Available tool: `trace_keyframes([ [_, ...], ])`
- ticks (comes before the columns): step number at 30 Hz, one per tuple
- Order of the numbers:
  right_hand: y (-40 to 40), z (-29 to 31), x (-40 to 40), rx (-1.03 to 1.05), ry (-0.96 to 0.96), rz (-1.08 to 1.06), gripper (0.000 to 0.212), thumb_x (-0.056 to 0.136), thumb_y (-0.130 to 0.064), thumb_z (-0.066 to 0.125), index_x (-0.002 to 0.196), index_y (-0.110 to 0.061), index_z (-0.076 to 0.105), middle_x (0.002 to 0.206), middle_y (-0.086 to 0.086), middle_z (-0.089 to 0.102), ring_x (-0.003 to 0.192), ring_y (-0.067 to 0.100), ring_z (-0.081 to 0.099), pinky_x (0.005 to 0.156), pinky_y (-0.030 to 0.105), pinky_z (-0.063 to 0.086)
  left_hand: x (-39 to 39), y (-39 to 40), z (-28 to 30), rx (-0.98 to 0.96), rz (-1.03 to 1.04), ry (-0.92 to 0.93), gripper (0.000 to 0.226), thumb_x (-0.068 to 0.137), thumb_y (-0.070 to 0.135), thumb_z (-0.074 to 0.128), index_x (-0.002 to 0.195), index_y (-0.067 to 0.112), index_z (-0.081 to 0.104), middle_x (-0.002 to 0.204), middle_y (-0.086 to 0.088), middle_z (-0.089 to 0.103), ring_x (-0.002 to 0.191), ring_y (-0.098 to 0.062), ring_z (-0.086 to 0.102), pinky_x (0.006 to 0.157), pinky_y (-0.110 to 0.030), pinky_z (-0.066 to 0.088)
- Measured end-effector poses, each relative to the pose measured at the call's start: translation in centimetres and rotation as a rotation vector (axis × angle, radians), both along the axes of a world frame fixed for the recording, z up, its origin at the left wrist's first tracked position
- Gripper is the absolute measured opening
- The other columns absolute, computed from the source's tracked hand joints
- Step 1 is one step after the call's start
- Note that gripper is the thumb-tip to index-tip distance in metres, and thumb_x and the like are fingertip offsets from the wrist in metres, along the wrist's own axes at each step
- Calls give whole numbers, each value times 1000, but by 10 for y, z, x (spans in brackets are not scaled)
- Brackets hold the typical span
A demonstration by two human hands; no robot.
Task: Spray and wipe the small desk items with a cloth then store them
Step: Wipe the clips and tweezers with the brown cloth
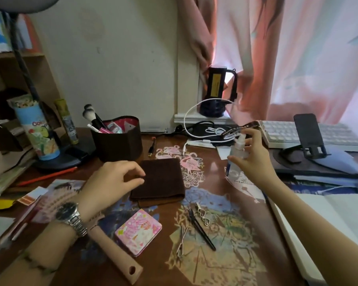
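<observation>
A folded brown cloth (163, 180) lies at the middle of the desk. My left hand (110, 184), with a watch on the wrist, rests on its left edge, fingers and thumb curled onto the fabric. A clear spray bottle (237, 155) stands to the right of the cloth. My right hand (254, 155) wraps it, thumb across the front and fingers behind near the nozzle. In front of the cloth lie a pink patterned case (137, 232), a black pen (202, 232), a hair clip (203, 215), bobby pins (182, 238) and a hairbrush (112, 252).
A brown organiser (117, 141) holding makeup brushes stands behind the cloth. A lamp base (60, 157) and a printed tube (39, 133) sit at the left. A keyboard (298, 133), a phone stand (308, 137) and an open notebook (329, 223) fill the right side. Cables (205, 131) lie at the back.
</observation>
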State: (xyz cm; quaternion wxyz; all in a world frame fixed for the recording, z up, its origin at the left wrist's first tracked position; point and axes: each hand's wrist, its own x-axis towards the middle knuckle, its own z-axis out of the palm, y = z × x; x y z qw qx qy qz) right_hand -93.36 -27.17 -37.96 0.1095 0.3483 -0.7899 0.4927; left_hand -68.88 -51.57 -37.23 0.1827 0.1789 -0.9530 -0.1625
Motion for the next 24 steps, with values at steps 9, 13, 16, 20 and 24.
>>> trace_keyframes([
  [9,-8,-14,-22,3,-4,-9,72,75,1,72,134,-18,34,98,2,54,85,16,55,76,28,46,-25,2,-7,46,-17,-35,11,82,38,67,92,41,64,98,21,62,93,3,57,81,-31,52],
  [13,-11,-18,-26,-19,-5,-33,55,90,-5,59,137,-15,32,87,-10,49,73,-8,55,61,8,42,-28,2,-8,57,-27,-43,11,81,37,69,90,41,65,96,21,63,92,5,57,82,-31,52],
  [16,-11,-18,-28,-25,-47,-21,65,84,-1,64,138,-17,31,90,-11,49,77,-1,55,62,9,42,-29,3,-8,55,-33,-51,11,81,38,68,91,42,64,96,23,62,93,7,56,83,-30,52],
  [20,-9,-20,-29,-31,-92,4,80,74,5,71,138,-21,31,97,-3,50,86,15,55,69,13,42,-29,3,-8,58,-35,-47,11,81,38,68,91,41,65,94,22,62,91,7,57,82,-30,52],
  [24,-9,-21,-29,-34,-94,18,81,73,1,75,138,-21,32,103,1,52,95,22,56,77,21,44,-26,3,-7,54,-32,-47,12,81,38,68,93,40,65,96,21,63,91,5,57,81,-31,53],
])
